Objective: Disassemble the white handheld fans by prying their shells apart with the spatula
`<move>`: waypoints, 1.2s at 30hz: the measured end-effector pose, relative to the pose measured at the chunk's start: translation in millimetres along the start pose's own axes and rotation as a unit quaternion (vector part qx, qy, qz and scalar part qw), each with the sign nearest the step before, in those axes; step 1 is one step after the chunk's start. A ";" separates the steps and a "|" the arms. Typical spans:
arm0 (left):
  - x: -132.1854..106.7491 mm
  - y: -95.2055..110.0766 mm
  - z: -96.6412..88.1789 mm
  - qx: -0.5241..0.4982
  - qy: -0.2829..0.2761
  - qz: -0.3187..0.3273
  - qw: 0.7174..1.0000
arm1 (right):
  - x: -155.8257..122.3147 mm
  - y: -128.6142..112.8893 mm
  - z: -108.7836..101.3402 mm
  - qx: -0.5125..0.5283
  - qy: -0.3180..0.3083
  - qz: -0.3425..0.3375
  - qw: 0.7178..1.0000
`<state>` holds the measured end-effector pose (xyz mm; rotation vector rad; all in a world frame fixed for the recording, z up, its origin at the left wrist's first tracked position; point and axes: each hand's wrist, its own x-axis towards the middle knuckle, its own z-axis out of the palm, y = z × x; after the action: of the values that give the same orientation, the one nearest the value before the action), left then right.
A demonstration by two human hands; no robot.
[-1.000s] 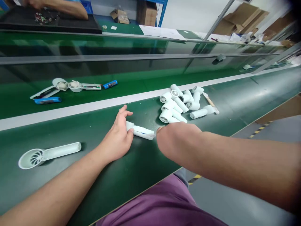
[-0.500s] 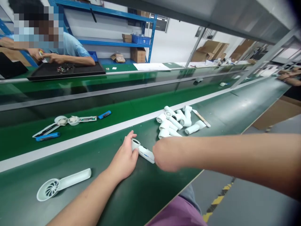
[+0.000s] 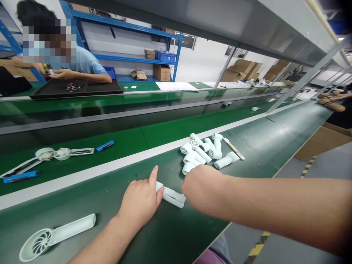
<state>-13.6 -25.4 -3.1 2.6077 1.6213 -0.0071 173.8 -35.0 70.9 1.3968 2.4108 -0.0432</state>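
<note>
Opened casing (image 3: 61, 154) drifted left on the belt (image 3: 137, 136) between hands (image 3: 141, 201) and shelving (image 3: 123, 58)

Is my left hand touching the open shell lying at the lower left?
No: the left hand holds a different white piece, with green worktop showing between the hand and the open shell.

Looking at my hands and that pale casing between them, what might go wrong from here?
Your left hand has its thumb on the pale casing but its index finger stretched out past it, so the casing might slip or turn.
A blue sliver shows along the casing's seam; it could perhaps get pinched or scratched.
Your right hand looks close to the piled casings; a sudden jerk might knock one.
</note>
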 end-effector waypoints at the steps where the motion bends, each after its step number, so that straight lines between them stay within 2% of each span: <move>1: 0.1 2.1 0.0 0.012 -0.005 -0.011 1.000 | -2.8 -8.4 -4.2 -0.026 -0.046 -0.018 0.998; 3: 0.1 4.6 -1.3 0.024 -0.013 -0.024 0.999 | -11.6 -27.4 -11.7 -0.074 -0.098 -0.018 0.992; 7: 1.2 6.0 -6.2 0.017 -0.049 -0.047 0.998 | -30.3 -62.9 -10.8 -0.112 -0.093 0.096 0.985; 9: 2.8 7.1 -8.0 0.009 -0.060 -0.054 0.997 | -34.6 -74.2 4.3 -0.113 -0.071 0.142 0.981; 12: 3.7 10.4 -9.2 -0.010 -0.063 -0.068 0.996 | -38.0 -79.6 38.7 -0.091 0.013 0.165 0.982; 15: -1.3 12.0 -10.8 -0.026 -0.058 -0.065 0.996 | -43.3 -69.0 61.1 -0.070 0.043 0.110 0.990; 17: -7.9 9.3 -14.1 -0.041 -0.070 -0.054 0.995 | -47.2 -54.6 61.2 -0.043 0.037 0.086 0.995; 20: -15.8 -0.6 -24.2 -0.062 -0.108 -0.074 0.989 | -52.0 -29.3 51.0 0.064 0.053 0.143 0.986; 23: -10.6 -10.1 -37.3 -0.071 -0.071 -0.084 0.991 | -56.8 -10.0 51.4 0.170 0.066 0.180 0.967; 25: 1.7 -12.1 -43.8 -0.094 -0.038 -0.023 0.995 | -60.2 -3.6 61.5 0.220 0.078 0.190 0.953; 27: 16.8 -11.2 -47.2 -0.117 -0.046 0.066 0.990 | -62.9 -1.2 75.2 0.264 0.093 0.200 0.939; 29: 28.6 -9.6 -47.6 -0.125 -0.064 0.119 0.983 | -64.7 -1.0 87.2 0.293 0.100 0.200 0.930; 32: 31.2 -10.2 -44.4 -0.122 -0.065 0.118 0.983 | -66.3 -2.2 93.5 0.265 0.116 0.178 0.941; 36: 16.8 -13.9 -37.1 -0.075 -0.060 0.118 0.988 | -62.1 -1.4 74.7 0.157 0.153 0.130 0.967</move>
<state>-19.8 -1.9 32.4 2.6090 1.2191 -0.0264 221.9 -102.6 20.3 1.9855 2.5197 -0.1613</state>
